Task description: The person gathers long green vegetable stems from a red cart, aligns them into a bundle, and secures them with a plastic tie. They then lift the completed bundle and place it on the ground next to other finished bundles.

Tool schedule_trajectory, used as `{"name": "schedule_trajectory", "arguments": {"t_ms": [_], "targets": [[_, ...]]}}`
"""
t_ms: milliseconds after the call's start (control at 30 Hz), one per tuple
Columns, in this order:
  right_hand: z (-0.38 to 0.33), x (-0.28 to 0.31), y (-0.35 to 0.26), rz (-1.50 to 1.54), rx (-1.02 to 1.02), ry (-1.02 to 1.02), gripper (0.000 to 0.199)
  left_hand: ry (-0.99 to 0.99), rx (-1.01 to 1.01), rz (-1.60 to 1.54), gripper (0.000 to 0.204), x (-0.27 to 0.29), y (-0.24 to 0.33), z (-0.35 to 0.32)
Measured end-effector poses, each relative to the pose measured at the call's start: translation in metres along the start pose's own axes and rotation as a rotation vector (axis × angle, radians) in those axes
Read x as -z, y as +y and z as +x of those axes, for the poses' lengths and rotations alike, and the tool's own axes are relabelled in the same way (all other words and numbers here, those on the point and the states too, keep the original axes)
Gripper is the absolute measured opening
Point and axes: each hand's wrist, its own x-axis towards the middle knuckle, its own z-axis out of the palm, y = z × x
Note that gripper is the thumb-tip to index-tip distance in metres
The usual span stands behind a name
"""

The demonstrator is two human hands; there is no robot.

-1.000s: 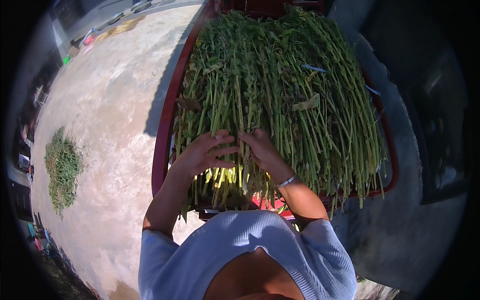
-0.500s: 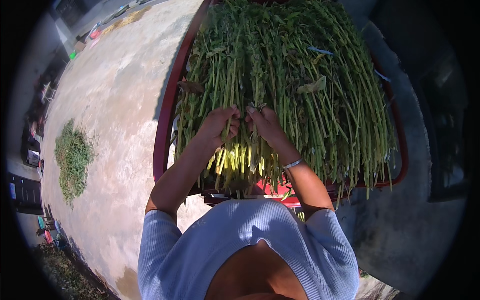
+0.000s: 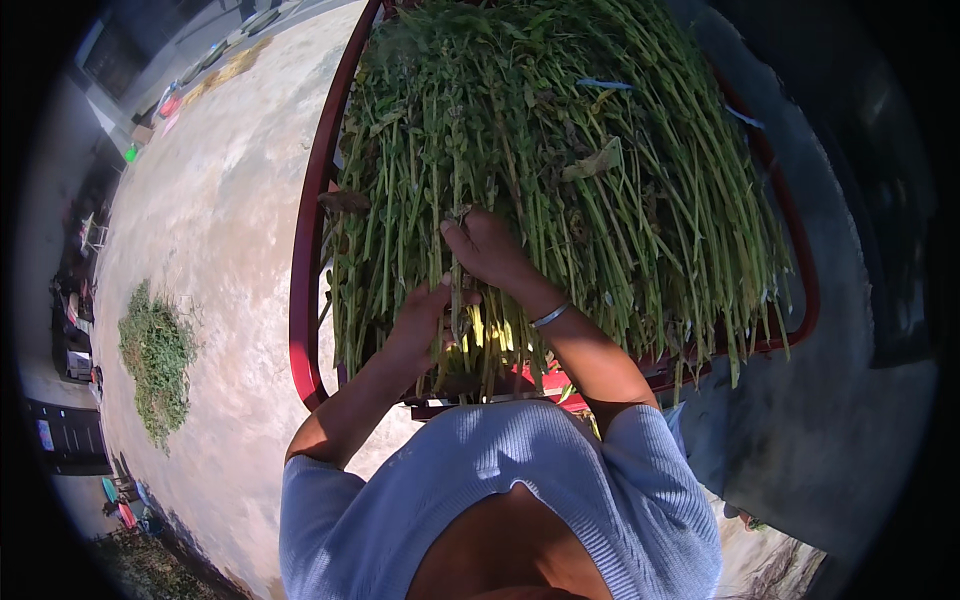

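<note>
— Where were the long green leafy plant stalks?
— Heaped in the dark red metal cart, twelve o'clock. Left hand gripped cut ends; right hand lay half-curled atop (light, floppy, I'd judge; best held low).

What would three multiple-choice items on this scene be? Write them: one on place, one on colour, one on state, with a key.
1. Where does the small green pile lie?
A. On the ground left of the cart
B. On top of the stems
C. In the right hand

2. What colour is the cart's rim?
A. Blue
B. Red
C. White

3. How is the right hand?
A. Hanging free of the cart
B. Holding a knife
C. Resting on the stems

Key: 1 A, it sits on the pale ground; 2 B, the rail is red; 3 C, the palm lies on the stalks.
</note>
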Motion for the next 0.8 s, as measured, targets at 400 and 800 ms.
{"name": "schedule_trajectory", "arguments": {"t_ms": [400, 800], "targets": [[-0.030, 0.003, 0.057, -0.451, 0.053, 0.246, 0.063, -0.554, -0.108, -0.499, 0.026, 0.041, 0.018, 0.006], [-0.036, 0.011, 0.049, 0.750, -0.719, -0.168, 0.020, -0.322, -0.053, -0.326, 0.015, 0.043, -0.008, 0.022]]}}
